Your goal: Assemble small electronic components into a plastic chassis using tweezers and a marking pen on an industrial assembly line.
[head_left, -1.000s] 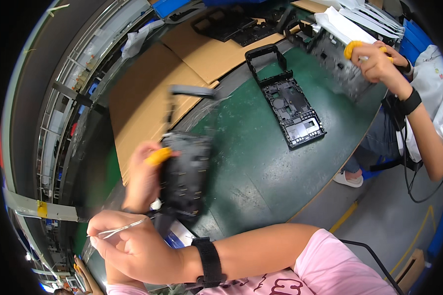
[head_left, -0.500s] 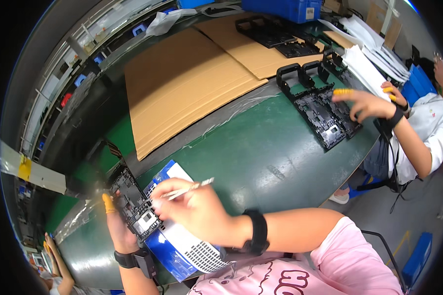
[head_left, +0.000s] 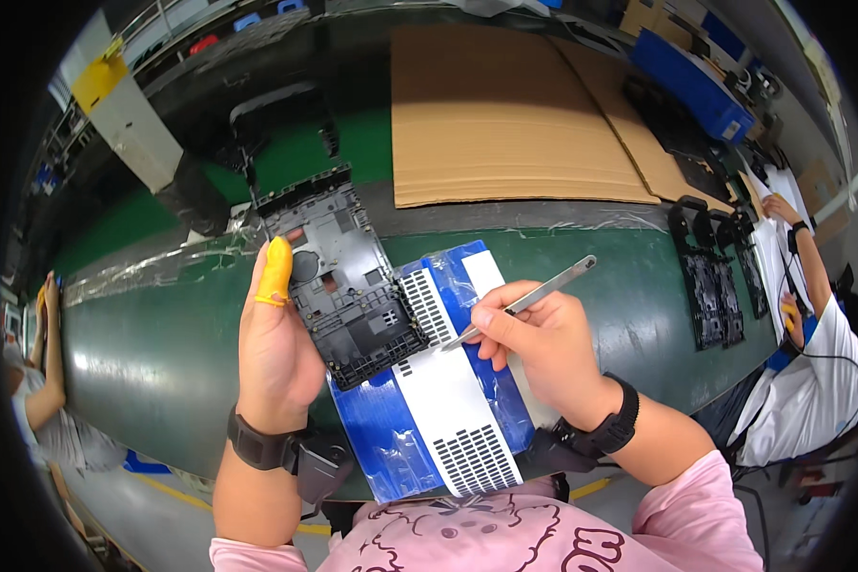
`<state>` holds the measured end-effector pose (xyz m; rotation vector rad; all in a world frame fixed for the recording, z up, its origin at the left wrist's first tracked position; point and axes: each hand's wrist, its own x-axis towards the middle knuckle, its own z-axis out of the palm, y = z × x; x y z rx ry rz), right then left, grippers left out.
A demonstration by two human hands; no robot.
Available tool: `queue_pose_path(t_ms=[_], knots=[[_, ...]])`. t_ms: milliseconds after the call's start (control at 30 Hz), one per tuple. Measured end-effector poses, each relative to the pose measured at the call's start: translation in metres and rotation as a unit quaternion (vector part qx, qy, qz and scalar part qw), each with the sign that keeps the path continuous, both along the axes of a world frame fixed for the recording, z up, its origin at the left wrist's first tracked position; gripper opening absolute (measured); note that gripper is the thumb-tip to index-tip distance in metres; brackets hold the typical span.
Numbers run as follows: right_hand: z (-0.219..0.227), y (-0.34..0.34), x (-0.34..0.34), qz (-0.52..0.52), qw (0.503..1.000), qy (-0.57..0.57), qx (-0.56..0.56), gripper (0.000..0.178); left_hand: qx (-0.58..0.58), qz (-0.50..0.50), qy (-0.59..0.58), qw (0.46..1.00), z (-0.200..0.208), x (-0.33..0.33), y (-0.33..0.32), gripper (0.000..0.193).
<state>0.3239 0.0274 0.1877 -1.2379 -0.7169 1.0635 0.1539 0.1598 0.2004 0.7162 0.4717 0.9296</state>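
Observation:
My left hand [head_left: 281, 357], with a yellow finger cot on the thumb, grips a black plastic housing [head_left: 353, 257] by its left side. The housing is tilted, its ribbed inner face showing and a handle-like loop at its far end. Metal tweezers [head_left: 570, 275] sit pinched in my right hand [head_left: 553, 348]. Their tips are at a white sheet [head_left: 429, 405] bearing rows of small black stickers, just right of the housing's near corner. Whether a sticker is between the tips, I cannot tell. The sheet lies on a blue, tape-wrapped block [head_left: 372, 448].
Brown cardboard [head_left: 505, 124] covers the table's far side. More black housings [head_left: 710, 286] lie at the right, beside a co-worker [head_left: 801, 353] in white. A blue bin [head_left: 686, 86] stands at the back right. Another person [head_left: 43, 381] is at the left edge; a pillar [head_left: 129, 124] rises far left.
My view has swung round, shifting the scene. The tweezers have gone from over the housing to the sticker sheet. The co-worker's hand has left the black housings for the white sheets.

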Motion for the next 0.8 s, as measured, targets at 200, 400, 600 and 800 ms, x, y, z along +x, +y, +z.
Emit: queue_pose_path(t_ms=[200,400,600,800], knots=[[-0.013,0.007,-0.022,0.023,0.999,0.007,-0.025,0.009,0.082,0.074,0.023,0.994,0.004,0.001,-0.002,0.025],[-0.017,0.008,-0.028,0.014,0.996,-0.053,-0.069,0.009,0.101,0.103,0.026,0.989,0.008,0.001,-0.002,0.024],[-0.016,0.007,-0.031,0.005,0.996,-0.075,-0.057,0.009,0.074,0.099,0.025,0.992,0.006,0.003,-0.001,0.024],[0.007,-0.003,-0.017,0.007,1.000,0.015,-0.017,0.013,0.013,0.009,-0.008,1.000,-0.005,0.011,-0.014,0.024]])
